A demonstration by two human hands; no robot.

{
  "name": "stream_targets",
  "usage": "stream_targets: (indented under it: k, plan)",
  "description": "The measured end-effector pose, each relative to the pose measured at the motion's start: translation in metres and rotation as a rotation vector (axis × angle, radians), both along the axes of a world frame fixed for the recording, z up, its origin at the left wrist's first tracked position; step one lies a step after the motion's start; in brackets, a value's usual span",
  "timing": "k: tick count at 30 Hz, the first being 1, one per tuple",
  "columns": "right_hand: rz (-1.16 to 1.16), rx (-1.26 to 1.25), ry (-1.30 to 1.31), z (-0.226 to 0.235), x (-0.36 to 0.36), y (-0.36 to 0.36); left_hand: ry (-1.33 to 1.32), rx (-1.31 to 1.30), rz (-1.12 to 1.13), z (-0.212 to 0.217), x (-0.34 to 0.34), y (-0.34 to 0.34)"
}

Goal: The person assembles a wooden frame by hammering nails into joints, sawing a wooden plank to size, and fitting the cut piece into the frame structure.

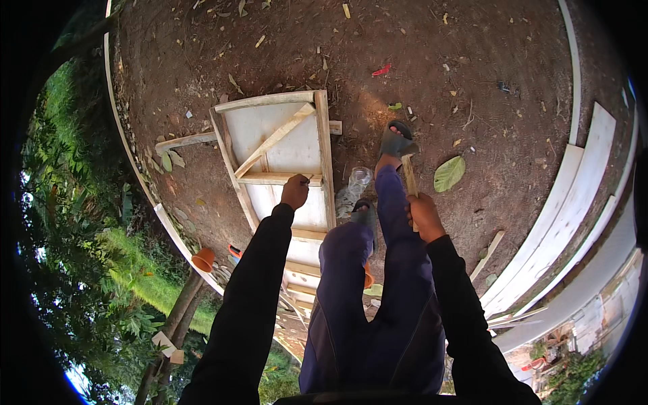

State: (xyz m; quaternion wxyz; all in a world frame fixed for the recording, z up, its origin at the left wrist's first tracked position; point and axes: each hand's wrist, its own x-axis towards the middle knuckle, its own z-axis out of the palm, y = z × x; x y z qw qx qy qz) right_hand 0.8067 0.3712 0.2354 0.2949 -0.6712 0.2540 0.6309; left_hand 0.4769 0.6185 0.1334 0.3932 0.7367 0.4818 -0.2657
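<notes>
A long wooden frame with a pale panel (290,125) lies on the ground in front of me, braced by a diagonal strip (275,140) and several crosspieces. At one crosspiece (266,178), near the frame's right side, is my left hand (295,192). Its fingers are pinched together, with a thin tip showing at them, too small to name. My right hand (425,217) is closed around a wooden stick (409,177), beside my right leg and apart from the frame. Whether the stick bears a tool head cannot be made out.
A clear plastic container (360,179) sits between the frame and my sandalled foot (398,138). Long pale boards (550,223) lie at the right. An orange pot (203,260) stands at left, by plants. A large leaf (449,173) and a thin wood strip (487,255) lie on the dirt.
</notes>
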Motion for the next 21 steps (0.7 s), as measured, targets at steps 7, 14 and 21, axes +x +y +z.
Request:
stream_targets:
  k: [7,14,21]
  plan:
    - [-0.084,0.081,0.039,-0.032,0.005,0.050,-0.180,-0.034,0.340,-0.034,0.136,0.098]
    - [0.027,0.038,0.117,-0.073,-0.003,0.089,-0.119,-0.106,0.365,-0.054,0.192,0.158]
    - [0.024,0.008,0.078,-0.092,-0.025,0.114,-0.179,-0.239,0.311,-0.108,0.226,0.193]
